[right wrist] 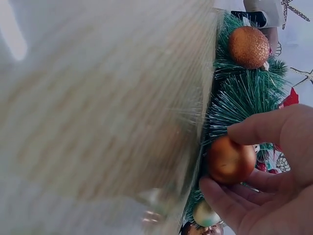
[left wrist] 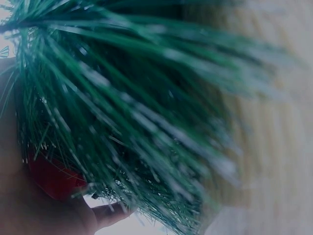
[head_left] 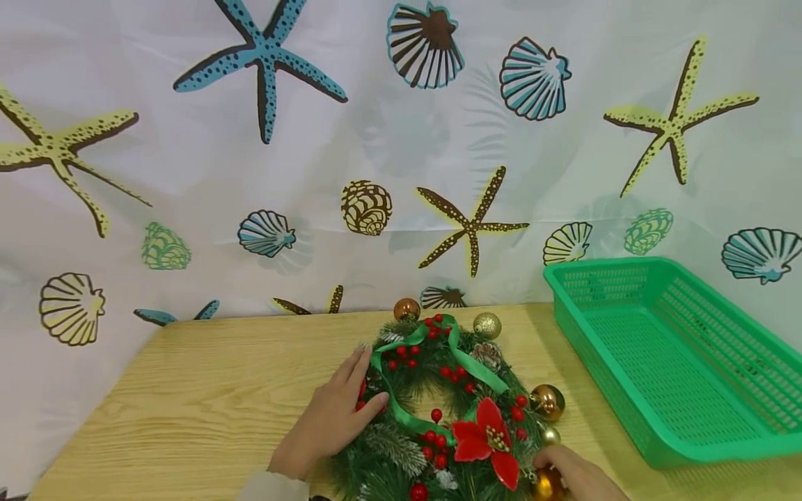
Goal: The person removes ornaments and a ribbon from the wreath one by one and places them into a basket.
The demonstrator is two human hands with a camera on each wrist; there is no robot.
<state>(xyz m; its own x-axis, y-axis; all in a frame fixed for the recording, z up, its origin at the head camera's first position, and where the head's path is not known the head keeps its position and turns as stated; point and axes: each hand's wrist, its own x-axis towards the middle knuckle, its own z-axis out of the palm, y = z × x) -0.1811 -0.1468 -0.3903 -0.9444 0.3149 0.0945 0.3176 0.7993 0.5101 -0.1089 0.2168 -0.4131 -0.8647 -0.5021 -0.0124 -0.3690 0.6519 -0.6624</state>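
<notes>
A green Christmas wreath [head_left: 401, 445] lies on the wooden table, trimmed with red berries, a green ribbon [head_left: 473, 369], a pine cone [head_left: 486, 355] and a red poinsettia [head_left: 491, 440]. My left hand [head_left: 332, 417] rests on its left side, fingers straight and thumb apart over the needles. In the left wrist view, green needles [left wrist: 122, 103] fill most of the picture. At the lower right of the wreath, my right hand [head_left: 579, 475] holds a matte orange bauble [right wrist: 231, 159] between thumb and fingers. A glittery orange bauble [right wrist: 249, 47] sits farther along the wreath's edge.
A green plastic basket [head_left: 601, 372] stands on the right of the table. More baubles edge the wreath: a shiny copper one [head_left: 548, 402], a glittery gold one [head_left: 486, 325] and a brown one [head_left: 407, 309]. A cloth [head_left: 401, 153] printed with starfish and shells hangs behind.
</notes>
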